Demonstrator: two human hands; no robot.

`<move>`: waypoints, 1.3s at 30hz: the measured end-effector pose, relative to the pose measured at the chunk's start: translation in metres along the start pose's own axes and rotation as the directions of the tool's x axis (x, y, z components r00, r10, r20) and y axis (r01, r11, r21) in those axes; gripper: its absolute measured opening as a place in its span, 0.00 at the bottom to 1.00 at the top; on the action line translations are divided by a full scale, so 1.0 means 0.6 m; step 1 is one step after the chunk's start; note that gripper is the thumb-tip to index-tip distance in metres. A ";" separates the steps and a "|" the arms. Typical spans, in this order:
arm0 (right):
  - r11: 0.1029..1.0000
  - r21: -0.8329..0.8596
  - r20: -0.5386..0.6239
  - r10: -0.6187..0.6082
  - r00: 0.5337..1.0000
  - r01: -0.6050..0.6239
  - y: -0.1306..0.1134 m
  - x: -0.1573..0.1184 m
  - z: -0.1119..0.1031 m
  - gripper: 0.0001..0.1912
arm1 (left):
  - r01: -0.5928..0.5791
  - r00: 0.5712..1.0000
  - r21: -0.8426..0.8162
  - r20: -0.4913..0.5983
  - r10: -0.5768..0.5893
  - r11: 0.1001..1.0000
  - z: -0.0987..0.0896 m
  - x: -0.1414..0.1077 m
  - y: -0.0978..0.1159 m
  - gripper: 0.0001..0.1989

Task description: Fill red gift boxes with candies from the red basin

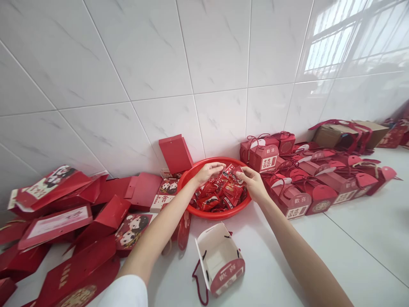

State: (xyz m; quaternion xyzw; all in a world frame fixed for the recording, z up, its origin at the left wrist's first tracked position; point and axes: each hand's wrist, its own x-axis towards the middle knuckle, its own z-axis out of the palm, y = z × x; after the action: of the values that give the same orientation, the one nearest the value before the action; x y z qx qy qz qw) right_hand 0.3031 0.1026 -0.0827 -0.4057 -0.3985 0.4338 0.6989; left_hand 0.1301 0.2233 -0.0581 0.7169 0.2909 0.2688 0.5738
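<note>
A red plastic basket (214,216) stands against the wall, filled with red-wrapped candies (231,192). My left hand (209,172) is over its left side, fingers drawn together; whatever they may pinch cannot be made out. Above the right side of the pile, my right hand (253,182) grips a small red-wrapped candy (238,171) between thumb and fingers. In front of the basket sits a red and white gift box (220,258), its top open and pale inside showing. A dark red cord handle hangs from its left side.
Flattened and partly folded red boxes (92,228) lie heaped at the left. Closed gift boxes with cord handles (315,177) stand in rows at the right, with brown cardboard bundles (338,134) behind. A red box (175,153) leans on the tiled wall (220,47).
</note>
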 end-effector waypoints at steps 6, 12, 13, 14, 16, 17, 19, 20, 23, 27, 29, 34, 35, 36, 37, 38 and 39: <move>0.995 -0.084 0.017 -0.047 0.999 0.049 0.003 0.000 0.001 0.20 | 0.321 0.903 0.396 0.144 -0.404 0.860 -0.043 -0.018 -0.006 0.06; 0.993 -0.108 0.017 -0.038 0.999 0.040 0.002 -0.001 0.004 0.21 | 0.359 0.910 0.573 -0.040 -0.412 0.737 -0.068 -0.018 -0.048 0.16; 0.993 -0.107 0.018 -0.038 0.999 0.039 0.001 -0.001 0.005 0.21 | 0.335 0.929 0.593 -0.078 -0.362 0.733 -0.070 -0.014 -0.050 0.19; 0.994 -0.106 0.017 -0.040 0.999 0.042 0.000 -0.002 0.006 0.21 | 0.305 0.946 0.611 -0.102 -0.309 0.731 -0.071 -0.010 -0.051 0.23; 0.993 -0.108 0.016 -0.043 0.999 0.045 -0.002 -0.003 0.008 0.21 | 0.237 0.969 0.639 -0.100 -0.226 0.732 -0.069 -0.004 -0.050 0.24; 0.993 -0.111 0.015 -0.045 0.999 0.046 -0.003 -0.003 0.008 0.21 | 0.203 0.976 0.650 -0.076 -0.203 0.732 -0.066 -0.002 -0.049 0.23; 0.991 -0.122 0.015 -0.050 0.999 0.051 -0.003 -0.004 0.008 0.20 | 0.147 0.981 0.667 -0.002 -0.196 0.730 -0.058 -0.001 -0.049 0.19; 0.991 -0.125 0.016 -0.055 0.998 0.056 -0.003 -0.004 0.008 0.20 | 0.128 0.978 0.676 0.037 -0.207 0.726 -0.055 -0.001 -0.050 0.17; 0.990 -0.127 0.015 -0.059 0.998 0.061 -0.002 -0.003 0.007 0.20 | 0.113 0.961 0.723 0.096 -0.260 0.682 -0.046 -0.001 -0.054 0.19; 0.989 -0.129 0.017 -0.066 0.998 0.068 -0.001 -0.003 0.006 0.20 | 0.119 0.948 0.794 0.089 -0.307 0.596 -0.037 -0.001 -0.052 0.31; 0.990 -0.118 0.021 -0.079 0.997 0.080 -0.002 -0.003 0.007 0.19 | 0.109 0.940 0.830 0.092 -0.327 0.547 -0.027 0.001 -0.049 0.32; 0.992 -0.120 0.020 -0.034 0.999 0.036 -0.005 -0.006 0.008 0.20 | 0.121 0.928 0.895 0.052 -0.368 0.430 0.004 0.013 -0.051 0.29; 0.992 -0.123 0.021 -0.029 0.999 0.031 -0.006 -0.006 0.008 0.20 | 0.123 0.927 0.901 0.046 -0.372 0.417 0.007 0.015 -0.052 0.28; 0.992 -0.126 0.020 -0.030 0.999 0.033 -0.006 -0.006 0.009 0.20 | 0.121 0.927 0.905 0.044 -0.372 0.408 0.010 0.017 -0.053 0.26; 0.991 -0.129 0.019 -0.037 0.999 0.039 -0.005 -0.006 0.009 0.20 | 0.115 0.928 0.907 0.047 -0.371 0.404 0.011 0.019 -0.054 0.24; 0.990 -0.132 0.018 -0.046 0.999 0.048 -0.005 -0.006 0.009 0.19 | 0.107 0.928 0.908 0.055 -0.368 0.404 0.012 0.020 -0.055 0.21; 0.989 -0.133 0.017 -0.056 0.998 0.058 -0.004 -0.005 0.008 0.19 | 0.098 0.929 0.908 0.063 -0.365 0.407 0.012 0.020 -0.055 0.18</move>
State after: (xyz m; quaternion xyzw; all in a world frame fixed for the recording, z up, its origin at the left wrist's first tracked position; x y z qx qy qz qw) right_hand 0.2982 0.1002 -0.0793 -0.4372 -0.4428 0.3888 0.6795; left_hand 0.1399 0.2330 -0.0909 0.8898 0.4100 -0.1012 0.1728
